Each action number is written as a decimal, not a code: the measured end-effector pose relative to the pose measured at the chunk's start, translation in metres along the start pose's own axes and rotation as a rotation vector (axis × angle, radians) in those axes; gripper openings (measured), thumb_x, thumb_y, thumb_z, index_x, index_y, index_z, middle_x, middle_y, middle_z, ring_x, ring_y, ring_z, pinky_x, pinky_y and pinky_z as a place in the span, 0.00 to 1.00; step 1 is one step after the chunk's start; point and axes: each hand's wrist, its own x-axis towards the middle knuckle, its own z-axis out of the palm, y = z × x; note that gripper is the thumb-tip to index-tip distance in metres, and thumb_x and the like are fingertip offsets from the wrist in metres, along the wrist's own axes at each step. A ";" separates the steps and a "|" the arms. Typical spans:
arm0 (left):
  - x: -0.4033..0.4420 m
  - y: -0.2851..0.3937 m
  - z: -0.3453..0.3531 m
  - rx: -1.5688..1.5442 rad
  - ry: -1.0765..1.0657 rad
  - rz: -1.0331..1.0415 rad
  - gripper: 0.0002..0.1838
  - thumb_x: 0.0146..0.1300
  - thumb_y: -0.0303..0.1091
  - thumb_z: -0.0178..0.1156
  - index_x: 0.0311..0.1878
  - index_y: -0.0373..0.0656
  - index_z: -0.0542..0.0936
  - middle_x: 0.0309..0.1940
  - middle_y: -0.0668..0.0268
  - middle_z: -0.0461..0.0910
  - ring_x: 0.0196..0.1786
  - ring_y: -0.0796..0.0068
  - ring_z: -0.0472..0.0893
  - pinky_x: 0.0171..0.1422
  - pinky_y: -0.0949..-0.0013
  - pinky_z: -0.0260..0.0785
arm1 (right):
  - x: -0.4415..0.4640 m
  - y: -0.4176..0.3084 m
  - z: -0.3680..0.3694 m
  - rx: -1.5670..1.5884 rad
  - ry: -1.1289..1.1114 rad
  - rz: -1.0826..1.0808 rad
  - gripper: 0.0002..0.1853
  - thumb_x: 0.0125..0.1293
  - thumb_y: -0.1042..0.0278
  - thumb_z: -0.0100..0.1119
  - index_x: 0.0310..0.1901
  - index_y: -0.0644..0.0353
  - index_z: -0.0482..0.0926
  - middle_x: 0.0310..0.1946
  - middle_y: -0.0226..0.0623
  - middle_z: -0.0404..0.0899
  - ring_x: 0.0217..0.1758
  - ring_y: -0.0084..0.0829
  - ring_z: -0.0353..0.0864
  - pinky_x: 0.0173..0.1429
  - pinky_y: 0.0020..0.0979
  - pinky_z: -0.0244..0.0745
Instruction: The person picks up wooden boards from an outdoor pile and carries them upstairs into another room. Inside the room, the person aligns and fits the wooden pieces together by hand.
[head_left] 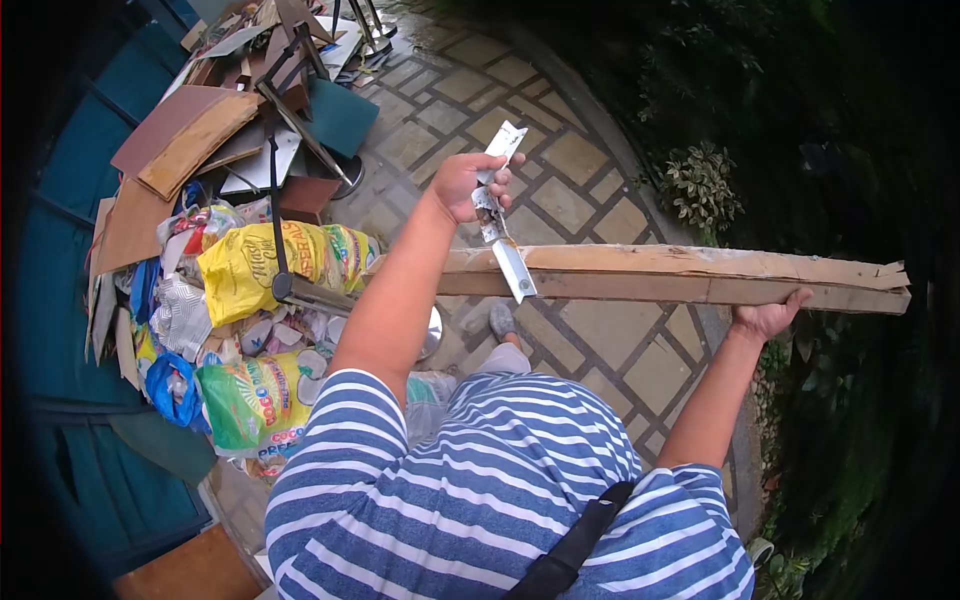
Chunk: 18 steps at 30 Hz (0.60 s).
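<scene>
A long wooden beam [640, 273] with a torn, peeling top layer lies crosswise in front of my body. Near its right end, my right hand [768, 316] is closed around its lower edge. My left hand [476, 186] is raised at the centre, its fingers wrapped round a bent white metal bracket [513, 268]. The bracket's lower part hangs in front of the beam and overlaps it in view. The beam's left end passes behind my left forearm.
Wooden boards [200, 140] and a green panel [338, 117] are piled at the upper left. Below them lie a yellow sack [240, 272], a blue bag [172, 388] and metal posts. Stone paving [600, 340] borders dark plants [702, 188] at right.
</scene>
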 end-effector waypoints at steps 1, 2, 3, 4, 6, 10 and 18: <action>0.011 0.014 -0.019 0.023 -0.002 0.014 0.18 0.68 0.32 0.51 0.58 0.36 0.71 0.25 0.71 0.75 0.24 0.80 0.73 0.40 0.64 0.72 | 0.017 0.022 0.015 0.001 0.004 0.023 0.34 0.61 0.36 0.60 0.61 0.52 0.71 0.56 0.35 0.76 0.59 0.40 0.74 0.65 0.50 0.68; 0.022 0.028 -0.037 0.044 -0.003 0.028 0.19 0.68 0.33 0.51 0.59 0.36 0.70 0.26 0.70 0.76 0.25 0.79 0.74 0.42 0.62 0.73 | 0.033 0.043 0.033 -0.029 -0.024 0.001 0.35 0.61 0.36 0.60 0.62 0.52 0.71 0.55 0.35 0.76 0.59 0.40 0.74 0.65 0.49 0.69; 0.031 0.045 -0.051 0.061 0.000 0.042 0.20 0.68 0.33 0.51 0.61 0.36 0.70 0.27 0.70 0.76 0.26 0.79 0.75 0.44 0.61 0.73 | 0.045 0.064 0.054 -0.062 -0.051 -0.019 0.35 0.61 0.36 0.60 0.62 0.53 0.70 0.55 0.35 0.76 0.59 0.40 0.75 0.65 0.49 0.69; 0.038 0.063 -0.064 0.062 0.022 0.015 0.22 0.67 0.34 0.52 0.62 0.36 0.69 0.28 0.69 0.78 0.28 0.76 0.77 0.48 0.57 0.75 | 0.057 0.082 0.072 -0.099 -0.075 -0.033 0.35 0.61 0.36 0.60 0.62 0.53 0.70 0.55 0.36 0.76 0.59 0.40 0.75 0.65 0.48 0.69; 0.056 0.092 -0.088 0.045 0.071 0.015 0.22 0.67 0.35 0.53 0.62 0.35 0.70 0.27 0.68 0.78 0.28 0.76 0.78 0.49 0.55 0.75 | 0.086 0.117 0.100 -0.065 -0.188 0.002 0.37 0.60 0.36 0.62 0.63 0.54 0.69 0.57 0.36 0.75 0.60 0.41 0.74 0.66 0.50 0.67; 0.103 0.147 -0.139 0.225 0.249 0.099 0.23 0.66 0.38 0.59 0.60 0.37 0.72 0.26 0.68 0.78 0.29 0.76 0.79 0.44 0.60 0.77 | 0.149 0.190 0.156 -0.059 -0.233 -0.007 0.38 0.58 0.38 0.65 0.63 0.54 0.70 0.56 0.35 0.76 0.60 0.40 0.74 0.66 0.49 0.68; 0.246 0.261 -0.251 1.001 0.907 0.239 0.29 0.64 0.44 0.63 0.64 0.39 0.72 0.45 0.56 0.83 0.42 0.62 0.84 0.46 0.62 0.77 | 0.288 0.349 0.258 -0.021 -0.398 0.144 0.35 0.62 0.39 0.62 0.62 0.55 0.71 0.55 0.34 0.77 0.58 0.39 0.75 0.63 0.46 0.70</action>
